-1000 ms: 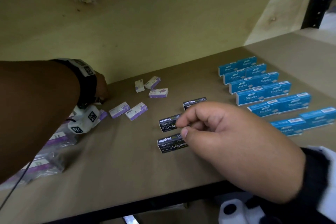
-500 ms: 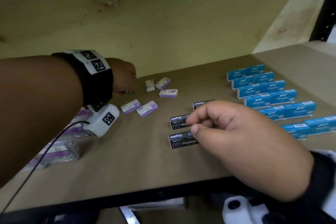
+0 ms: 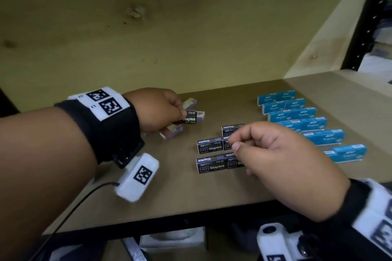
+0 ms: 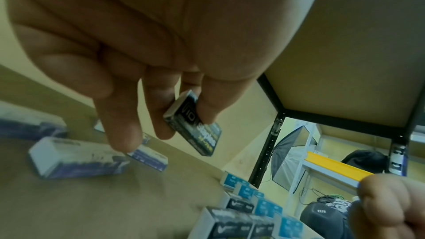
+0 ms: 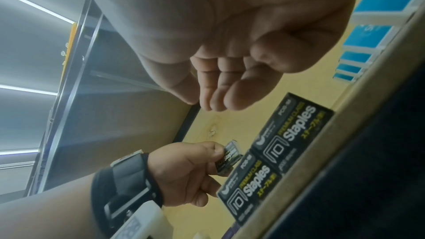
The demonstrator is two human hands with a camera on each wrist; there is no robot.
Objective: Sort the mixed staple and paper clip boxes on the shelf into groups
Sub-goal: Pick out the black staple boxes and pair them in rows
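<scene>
**Black staple box held above the purple boxes, shelf partly sorted**

At the left, the left hand (image 3: 156, 109) pinches a black staple box (image 3: 189, 119) between thumb and fingertips, holding it clear of the brown shelf board (image 3: 169, 193). The wrist carries a black strap with white coded markers and a white camera unit (image 3: 136, 177) hanging below it, with a dark cable trailing toward the near edge.

Under and around that hand lie the small purple-and-white boxes (image 3: 172, 132); three show in the head view, the rest hidden by the hand, so the full count cannot be told.

Right of these, near the middle of the shelf, stand the black staple boxes (image 3: 210, 146) in rows: five are at least partly visible, set side by side in two near pairs with one more behind. The right hand (image 3: 282, 163) hovers over their right ends and covers part of them; its fingers are loosely curled with thumb near forefinger, holding nothing.

Farther right, the blue staple boxes (image 3: 292, 114) form six staggered rows running from far to near; the rows show roughly eleven boxes, some partly hidden by the right hand.

At the far right stands a black perforated shelf post (image 3: 367, 27).
</scene>
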